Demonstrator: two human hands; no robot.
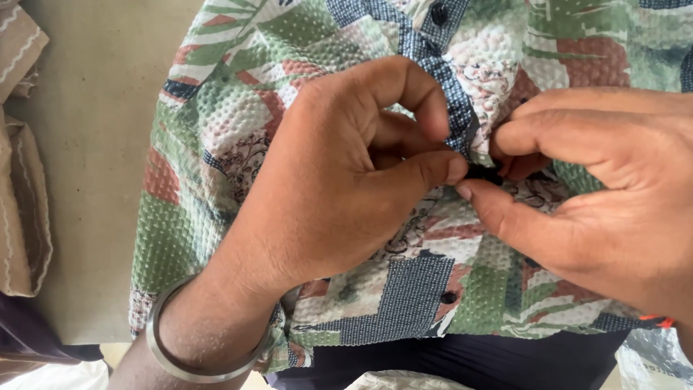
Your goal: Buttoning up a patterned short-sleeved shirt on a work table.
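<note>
A patterned shirt [231, 108] in green, red, white and dark blue, with a puckered weave, lies on a beige table [94, 144]. My left hand [339, 173] pinches the blue front strip of the shirt between thumb and forefinger. My right hand [599, 195] meets it from the right, its thumb and fingers closed on the same spot, where a small dark button [482, 173] shows between the fingertips. Another dark button [449, 297] sits lower on the strip and one [439, 12] higher up. A silver bangle [189, 354] circles my left wrist.
Folded beige striped cloth [22, 180] lies at the left edge of the table. Dark fabric [447, 361] shows below the shirt at the near edge, and a bit of clear plastic wrapping [653, 357] at the bottom right.
</note>
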